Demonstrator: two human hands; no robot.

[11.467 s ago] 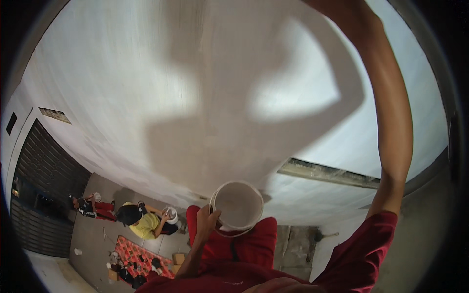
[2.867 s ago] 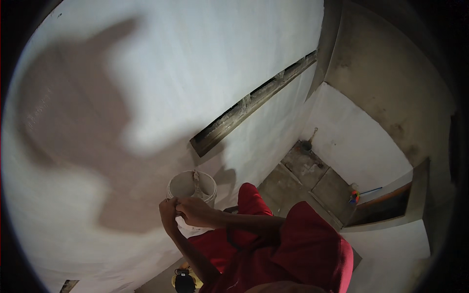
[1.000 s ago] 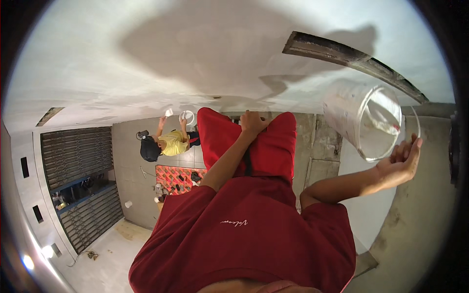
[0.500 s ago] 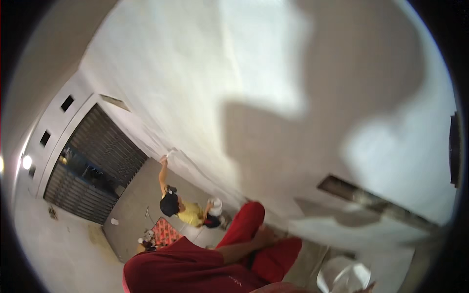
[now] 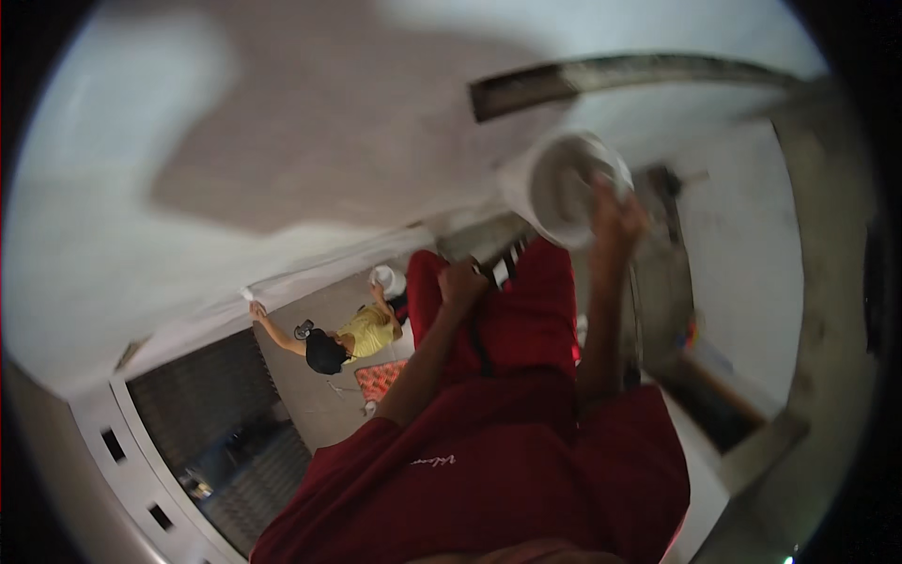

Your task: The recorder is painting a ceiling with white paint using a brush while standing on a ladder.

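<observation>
A white bucket (image 5: 564, 193) hangs tilted in front of me, its open mouth turned my way and a greyish inside showing. My right hand (image 5: 616, 218) is closed at its rim, blurred by motion; a pale thing shows by the fingers, too smeared to name. Between my knees, my left hand (image 5: 463, 284) lies against the inner side of my left red trouser leg (image 5: 427, 282). Its fingers are curled in beside a dark, narrow thing that I cannot make out. Black and white bars (image 5: 507, 261) show just beyond that hand.
A light wall (image 5: 310, 122) with a large shadow stands ahead, crossed by a dark recessed slot (image 5: 526, 92). Far below at left, a person in yellow (image 5: 366, 334) reaches to the wall and holds a white bucket (image 5: 388, 280). Behind that person are a patterned red cloth (image 5: 378, 381) and a slatted metal shutter (image 5: 211, 404).
My view has swung right and down. The white bucket has come up from the lower right to before my knees, with my right hand at its rim. My left hand stays by my legs.
</observation>
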